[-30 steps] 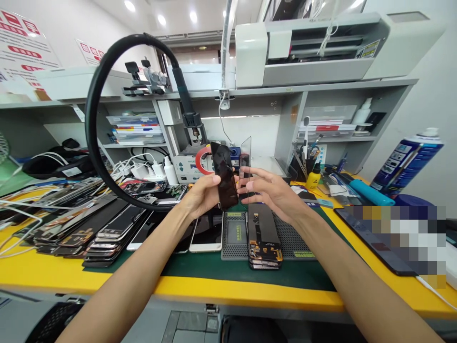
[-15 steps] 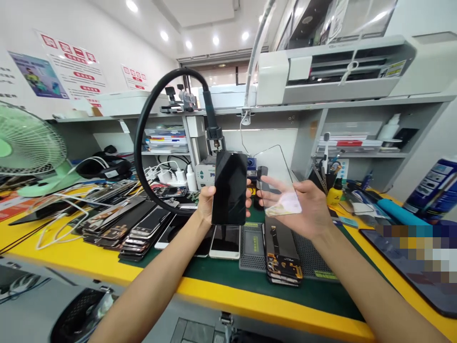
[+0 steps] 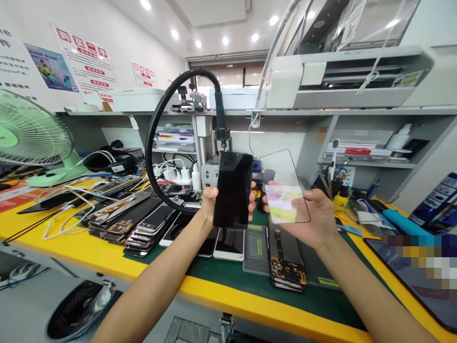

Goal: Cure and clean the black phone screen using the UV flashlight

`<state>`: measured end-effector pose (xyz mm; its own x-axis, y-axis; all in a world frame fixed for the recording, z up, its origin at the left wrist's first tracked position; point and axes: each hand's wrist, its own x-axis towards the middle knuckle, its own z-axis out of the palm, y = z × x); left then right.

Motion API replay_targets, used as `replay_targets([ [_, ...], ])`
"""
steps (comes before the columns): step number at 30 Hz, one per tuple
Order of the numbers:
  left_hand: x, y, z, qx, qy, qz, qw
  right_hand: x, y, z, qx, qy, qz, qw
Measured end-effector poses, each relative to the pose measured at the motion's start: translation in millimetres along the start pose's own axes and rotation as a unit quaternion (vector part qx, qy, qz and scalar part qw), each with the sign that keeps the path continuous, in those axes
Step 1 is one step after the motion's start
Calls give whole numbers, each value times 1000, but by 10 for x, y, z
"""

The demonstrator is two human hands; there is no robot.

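My left hand (image 3: pixel 210 202) is closed around a black phone (image 3: pixel 233 190), held upright with its dark screen facing me. The thumb lies on one edge and the fingertips show at the other. Beside it, my right hand (image 3: pixel 314 212) grips a clear glass screen panel (image 3: pixel 283 176) with a thin black border by its edges. Coloured reflections lie across the panel's lower half, and fingers show through it. Below the hands, a stack of phone display parts (image 3: pixel 287 262) with flex cables rests on a grey perforated mat (image 3: pixel 256 252). A white-framed phone (image 3: pixel 229 247) lies left of that stack.
A black flexible hose (image 3: pixel 152 143) arcs behind the phone. Stacked phone screens (image 3: pixel 143 233) and tangled white cables lie left, near a green fan (image 3: pixel 34 143). At right are a yellow bottle (image 3: pixel 341 200), a tool holder and a large dark tablet-like panel (image 3: pixel 407 286).
The glass panel has tilted in my right hand, and brighter coloured reflections now cover its lower half. The whole view has shifted slightly, with the surroundings moving right. Both hands keep their hold.
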<state>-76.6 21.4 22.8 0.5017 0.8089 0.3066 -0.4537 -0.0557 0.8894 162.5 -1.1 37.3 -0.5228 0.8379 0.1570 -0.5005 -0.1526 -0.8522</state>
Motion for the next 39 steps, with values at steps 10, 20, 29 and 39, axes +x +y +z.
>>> replay_targets([
  [10,-231,285,16,-95,16,69,993,-10,-26,-20,-1,-29,26,999],
  [20,-3012,1333,-153,-32,322,246,914,-599,600,1091,-56,-143,233,960],
  [29,-5244,774,-159,-123,519,321,783,-830,3626,1988,213,23,540,814],
  [39,-5844,450,104,-179,602,304,716,737,4709,3003,188,28,543,818],
])
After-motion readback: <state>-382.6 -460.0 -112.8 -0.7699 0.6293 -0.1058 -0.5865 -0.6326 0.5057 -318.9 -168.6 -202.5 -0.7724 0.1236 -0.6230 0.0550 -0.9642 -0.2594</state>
